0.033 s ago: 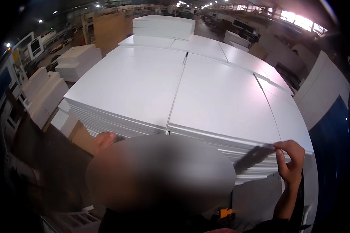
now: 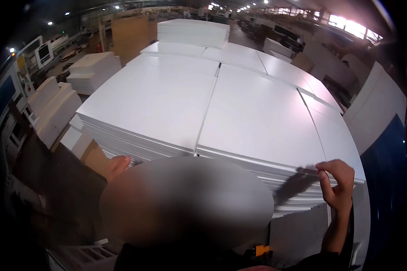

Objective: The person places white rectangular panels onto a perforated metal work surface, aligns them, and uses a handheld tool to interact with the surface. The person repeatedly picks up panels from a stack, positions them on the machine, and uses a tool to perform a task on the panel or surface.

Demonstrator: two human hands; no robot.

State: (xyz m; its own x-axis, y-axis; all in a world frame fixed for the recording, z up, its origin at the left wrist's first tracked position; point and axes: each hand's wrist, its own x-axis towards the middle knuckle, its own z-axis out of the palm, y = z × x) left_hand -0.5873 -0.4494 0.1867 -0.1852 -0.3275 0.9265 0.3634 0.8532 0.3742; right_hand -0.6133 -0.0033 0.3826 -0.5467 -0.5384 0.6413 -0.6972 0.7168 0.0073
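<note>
Before me lie stacks of large white panels (image 2: 253, 113), side by side with narrow gaps between them. My right hand (image 2: 340, 183) is at the front right edge of the panels. Its thumb and index finger curl together in a pinch at that edge; whether a panel is between them is unclear. A shadow falls from it across the layered panel edges. My left hand (image 2: 118, 167) is by the front left side of the stack, fingers pointing right. A grey blurred oval covers the middle foreground and hides part of this hand.
A smaller pile of white panels (image 2: 193, 32) rests on the far end. More white stacks (image 2: 92, 72) stand on the left, next to an upright brown board (image 2: 130, 36). A blue surface (image 2: 384, 169) borders the right side. An orange object (image 2: 261, 249) shows low down.
The whole view has shifted slightly, so the panels appear a little further right and lower. My right hand is slightly higher in the picture; its pinched pose is the same.
</note>
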